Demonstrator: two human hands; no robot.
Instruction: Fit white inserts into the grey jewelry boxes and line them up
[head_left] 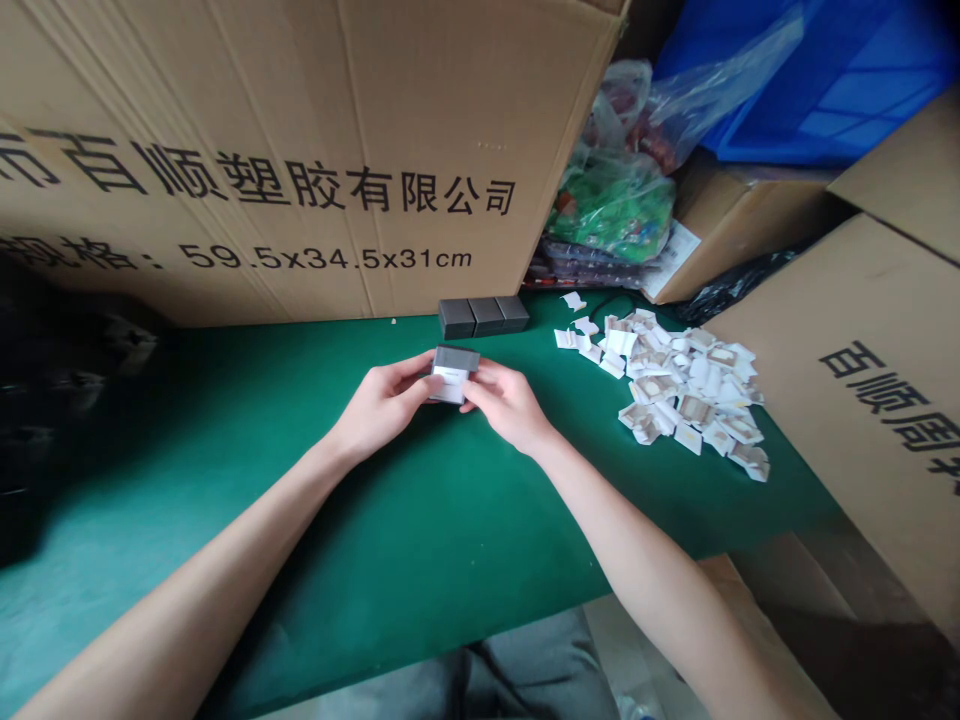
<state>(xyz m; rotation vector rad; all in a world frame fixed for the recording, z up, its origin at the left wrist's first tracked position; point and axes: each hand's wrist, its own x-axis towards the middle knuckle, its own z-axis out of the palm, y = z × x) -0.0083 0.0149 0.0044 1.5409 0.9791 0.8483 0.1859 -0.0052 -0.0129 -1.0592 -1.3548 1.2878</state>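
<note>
A small grey box (454, 366) with a white insert showing at its front sits between both hands, just above the green table (420, 540). My left hand (384, 402) grips its left side with curled fingers. My right hand (505, 402) pinches its right side. Behind them, a row of three closed grey boxes (484, 315) stands against the big carton. A heap of several white card inserts (679, 390) lies on the table to the right of my right hand.
A large printed cardboard carton (300, 150) walls off the back. Another carton (862, 400) stands at the right. Plastic bags of coloured goods (615, 200) and a blue crate (825, 80) sit at the back right. Dark items (45, 400) lie at the far left.
</note>
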